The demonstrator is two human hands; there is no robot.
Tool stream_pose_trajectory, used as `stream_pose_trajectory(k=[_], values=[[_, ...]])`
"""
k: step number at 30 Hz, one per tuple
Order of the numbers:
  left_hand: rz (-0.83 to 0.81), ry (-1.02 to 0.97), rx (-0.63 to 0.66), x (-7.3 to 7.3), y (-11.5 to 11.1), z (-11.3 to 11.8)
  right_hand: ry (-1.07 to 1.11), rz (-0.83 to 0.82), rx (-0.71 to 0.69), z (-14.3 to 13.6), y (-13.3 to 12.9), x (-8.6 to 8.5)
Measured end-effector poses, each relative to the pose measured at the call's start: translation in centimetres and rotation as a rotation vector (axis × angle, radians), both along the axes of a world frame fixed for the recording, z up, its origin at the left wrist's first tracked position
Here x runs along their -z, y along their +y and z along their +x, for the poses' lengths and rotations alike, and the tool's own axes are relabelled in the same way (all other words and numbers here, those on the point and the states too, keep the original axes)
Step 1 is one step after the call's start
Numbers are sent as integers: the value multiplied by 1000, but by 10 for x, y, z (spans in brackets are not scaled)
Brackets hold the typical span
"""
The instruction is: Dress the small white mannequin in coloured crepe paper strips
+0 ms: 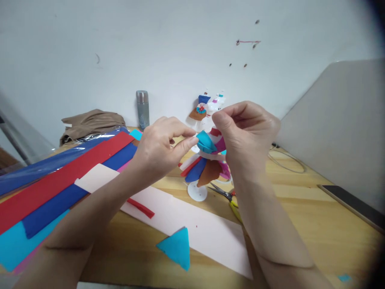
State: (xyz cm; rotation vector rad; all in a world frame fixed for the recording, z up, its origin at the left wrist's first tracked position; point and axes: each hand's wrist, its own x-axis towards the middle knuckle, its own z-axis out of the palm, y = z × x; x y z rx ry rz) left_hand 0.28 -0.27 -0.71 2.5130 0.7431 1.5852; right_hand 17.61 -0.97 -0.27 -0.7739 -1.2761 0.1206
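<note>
Between my hands stands a small figure on a white round base [197, 192], dressed in strips of red, blue, brown [209, 172] and magenta material. On its upper part sits a folded turquoise piece [206, 142]. My left hand [165, 140] pinches at the left edge of that turquoise piece with thumb and forefinger. My right hand [245, 128] is closed in a pinch at the figure's upper right, just above a small red bit [215, 131]; what its fingertips hold is hidden. Scissors [224, 192] with red and yellow handles lie behind my right wrist.
Colored sheets, including a red strip [66, 176], lie at left. A pale pink strip [207, 237] crosses the front, with a turquoise triangle [177, 247] beside it. Further back are a flask [142, 110], brown cloth [93, 122] and decorated white figures [204, 106]. A phone [355, 204] lies right.
</note>
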Motion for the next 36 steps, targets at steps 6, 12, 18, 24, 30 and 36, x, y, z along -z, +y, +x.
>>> stream_pose_trajectory(k=[6, 12, 18, 24, 30, 36], values=[[-35, -35, 13, 0, 1, 0, -41, -113, -62, -2, 1, 2], [-96, -59, 11, -3, 5, 4, -81, -71, -114, 7, 8, -1], [-282, 3, 60, -25, 18, 22, -202, -6, -117, 22, 28, 6], [-289, 22, 104, -31, 32, 36, -214, -20, -116, 31, 33, 9], [-320, -34, 112, -29, 32, 40, -357, 28, 68, 40, -5, -8], [-287, -62, 56, -28, 33, 41, -641, -210, 20, 38, -34, -17]])
